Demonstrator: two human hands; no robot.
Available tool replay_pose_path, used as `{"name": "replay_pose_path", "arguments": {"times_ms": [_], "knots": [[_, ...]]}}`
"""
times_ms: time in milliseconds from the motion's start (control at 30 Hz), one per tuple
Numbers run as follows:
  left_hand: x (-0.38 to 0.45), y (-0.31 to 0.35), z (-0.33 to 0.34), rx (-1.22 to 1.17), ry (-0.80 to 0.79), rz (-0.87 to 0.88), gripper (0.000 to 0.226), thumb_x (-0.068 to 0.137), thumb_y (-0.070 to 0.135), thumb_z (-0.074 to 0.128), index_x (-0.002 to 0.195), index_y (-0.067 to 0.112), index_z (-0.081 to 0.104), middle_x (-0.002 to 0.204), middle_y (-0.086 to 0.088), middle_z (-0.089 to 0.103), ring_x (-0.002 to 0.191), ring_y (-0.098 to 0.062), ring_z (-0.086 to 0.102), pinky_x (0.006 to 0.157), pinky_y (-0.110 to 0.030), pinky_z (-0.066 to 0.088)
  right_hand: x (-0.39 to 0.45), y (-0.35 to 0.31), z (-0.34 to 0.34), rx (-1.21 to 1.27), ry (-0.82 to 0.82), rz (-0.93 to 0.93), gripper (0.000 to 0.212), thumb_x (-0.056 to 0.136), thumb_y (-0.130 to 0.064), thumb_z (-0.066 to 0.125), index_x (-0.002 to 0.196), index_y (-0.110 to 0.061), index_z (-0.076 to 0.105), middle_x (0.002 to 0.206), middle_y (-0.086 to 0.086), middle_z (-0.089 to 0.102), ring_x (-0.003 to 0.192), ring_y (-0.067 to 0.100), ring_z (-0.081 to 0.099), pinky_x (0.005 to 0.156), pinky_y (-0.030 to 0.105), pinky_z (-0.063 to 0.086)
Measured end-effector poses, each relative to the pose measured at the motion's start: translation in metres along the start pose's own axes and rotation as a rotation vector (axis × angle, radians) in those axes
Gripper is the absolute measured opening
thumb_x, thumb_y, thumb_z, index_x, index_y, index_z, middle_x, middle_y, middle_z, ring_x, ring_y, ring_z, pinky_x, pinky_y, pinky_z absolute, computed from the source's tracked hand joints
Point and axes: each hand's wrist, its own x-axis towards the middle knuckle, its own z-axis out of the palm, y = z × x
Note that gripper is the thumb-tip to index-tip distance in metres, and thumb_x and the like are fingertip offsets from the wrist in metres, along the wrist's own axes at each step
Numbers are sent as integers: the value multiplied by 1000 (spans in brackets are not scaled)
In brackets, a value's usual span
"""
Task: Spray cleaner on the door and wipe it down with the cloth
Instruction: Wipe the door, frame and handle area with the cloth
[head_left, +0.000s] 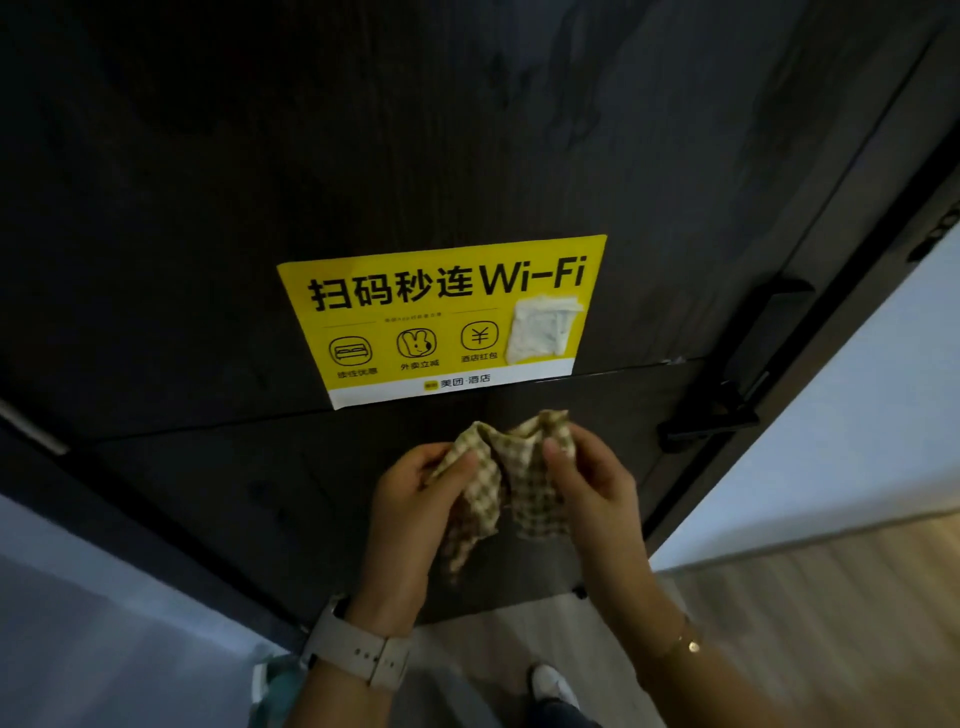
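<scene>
A dark wood-grain door (218, 218) fills most of the head view. A yellow Wi-Fi sticker (441, 317) is stuck at its middle. Just below the sticker, a checked beige cloth (511, 483) hangs bunched between both hands, in front of the door. My left hand (415, 504) pinches the cloth's left part and wears a pale watch at the wrist. My right hand (592, 483) pinches its right part, with a thin bracelet on that wrist. Wet-looking streaks show on the door's upper right. No spray bottle can be clearly made out.
A black lever handle (711, 415) sticks out at the door's right edge. White walls (852, 426) flank the door on both sides. Wood-look floor (810, 613) lies at lower right. My shoe (550, 686) is near the bottom. A pale greenish object (275, 680) sits blurred at lower left.
</scene>
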Motion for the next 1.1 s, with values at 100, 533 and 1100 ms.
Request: {"name": "replay_pose_path", "arguments": {"times_ms": [100,533,1100], "knots": [[0,1,20,-91,-66,-55,15,90,19,63,100,11,71,93,-8,74,91,-21,70,74,-30,53,-13,1,0,68,-94,13,25,87,-18,62,111,-13,69,106,2,73,100,13,68,80,21,53],[34,15,73,461,-4,674,23,86,25,59,108,30,66,115,11,57,109,-8,55,91,-31,49,46,-21,-72,88,431,-95,21,80,-5,74,98,-15,67,92,-5,73,86,6,69,72,16,54],[119,27,109,1344,477,1121,94,84,55,49,155,21,-1,158,-11,-23,146,-33,-20,114,-59,-13,137,30,-47,-54,744,-269,36,75,18,67,79,-18,67,99,1,62,96,3,61,87,19,50]]}}
